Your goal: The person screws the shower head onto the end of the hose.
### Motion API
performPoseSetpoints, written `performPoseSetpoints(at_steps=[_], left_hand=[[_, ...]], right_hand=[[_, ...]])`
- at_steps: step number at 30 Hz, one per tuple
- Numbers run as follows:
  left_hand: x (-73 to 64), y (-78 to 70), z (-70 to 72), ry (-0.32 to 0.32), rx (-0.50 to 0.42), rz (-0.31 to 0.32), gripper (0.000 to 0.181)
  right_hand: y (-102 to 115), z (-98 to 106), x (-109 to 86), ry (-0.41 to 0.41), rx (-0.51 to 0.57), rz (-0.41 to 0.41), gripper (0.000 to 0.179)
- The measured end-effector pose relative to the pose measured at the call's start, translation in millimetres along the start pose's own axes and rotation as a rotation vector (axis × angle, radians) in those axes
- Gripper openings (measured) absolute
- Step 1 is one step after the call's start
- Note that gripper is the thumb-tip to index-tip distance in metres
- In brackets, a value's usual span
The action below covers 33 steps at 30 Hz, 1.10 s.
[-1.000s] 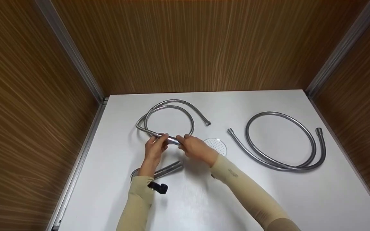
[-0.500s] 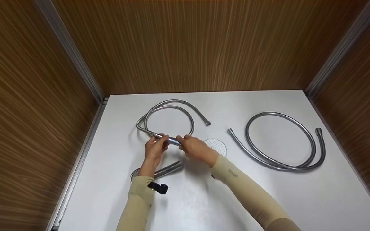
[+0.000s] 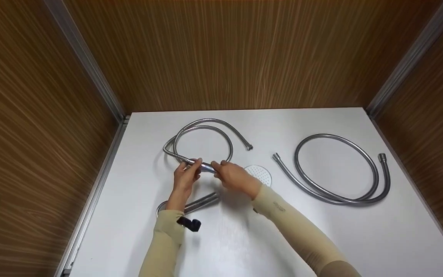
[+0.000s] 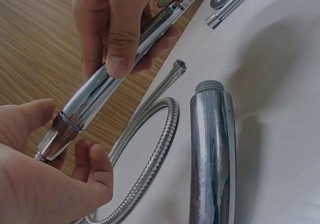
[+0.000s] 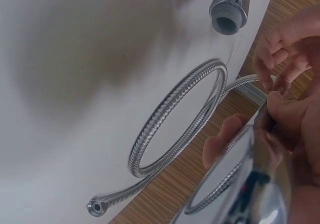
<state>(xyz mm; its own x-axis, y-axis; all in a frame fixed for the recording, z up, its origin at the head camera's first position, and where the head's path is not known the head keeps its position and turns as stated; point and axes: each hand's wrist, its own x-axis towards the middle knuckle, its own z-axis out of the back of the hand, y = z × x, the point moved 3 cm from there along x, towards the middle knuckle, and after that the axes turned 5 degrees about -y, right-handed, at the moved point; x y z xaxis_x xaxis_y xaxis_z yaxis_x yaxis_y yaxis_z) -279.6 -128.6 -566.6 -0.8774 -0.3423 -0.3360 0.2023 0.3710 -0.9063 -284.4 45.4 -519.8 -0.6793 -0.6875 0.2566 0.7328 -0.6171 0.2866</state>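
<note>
My right hand (image 3: 235,179) grips the chrome handle (image 4: 102,96) of a hand shower, whose round, dotted white face (image 3: 260,173) shows beside my right wrist. At the handle's lower end sits the metal nut (image 4: 53,141) of a ribbed shower hose (image 4: 171,124). My left hand (image 3: 183,182) has its thumb and fingers curled round that nut. Handle and nut are in line, with a dark ring where they meet. The hose lies looped on the white table, its free end nut (image 5: 97,206) pointing away. How far the thread is engaged is hidden.
A second chrome hand shower (image 3: 204,201) lies below my left wrist, its threaded end bare and its head partly covered by the forearm. Another smooth grey hose (image 3: 323,135) lies coiled at the right. Wood-grain panels (image 3: 244,57) enclose the table at the back and sides.
</note>
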Motion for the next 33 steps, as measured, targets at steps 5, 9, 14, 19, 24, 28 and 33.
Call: performPoseSetpoints(at_steps=[5,9,14,19,24,28,33], left_hand=[[0.3,0.1,0.8,-0.010,0.014,-0.012,0.014],[-0.1,0.2,0.6,-0.005,0.010,-0.010,0.015],[-0.3,-0.3,-0.8,-0.006,0.001,-0.007,0.018],[0.3,-0.2,0.0,-0.007,0.009,-0.011,0.018],[0.0,1.4,1.2,-0.010,0.012,-0.005,0.015],[-0.9,0.7,1.0,-0.004,0.018,0.003,0.016],[-0.7,0.7,0.9,-0.005,0.017,0.002,0.017]], right_hand=[[-0.3,0.1,0.4,0.002,0.002,-0.002,0.018],[-0.9,-0.7,-0.4,-0.003,0.001,0.004,0.020],[-1.1,-0.6,-1.3,-0.015,-0.002,0.009,0.020],[-0.5,-0.8,-0.7,-0.021,-0.003,0.010,0.018],[0.4,-0.2,-0.5,-0.031,0.002,0.011,0.017],[-0.1,-0.3,-0.5,-0.031,-0.003,0.008,0.017],[0.2,-0.7,-0.7,-0.021,-0.002,0.007,0.018]])
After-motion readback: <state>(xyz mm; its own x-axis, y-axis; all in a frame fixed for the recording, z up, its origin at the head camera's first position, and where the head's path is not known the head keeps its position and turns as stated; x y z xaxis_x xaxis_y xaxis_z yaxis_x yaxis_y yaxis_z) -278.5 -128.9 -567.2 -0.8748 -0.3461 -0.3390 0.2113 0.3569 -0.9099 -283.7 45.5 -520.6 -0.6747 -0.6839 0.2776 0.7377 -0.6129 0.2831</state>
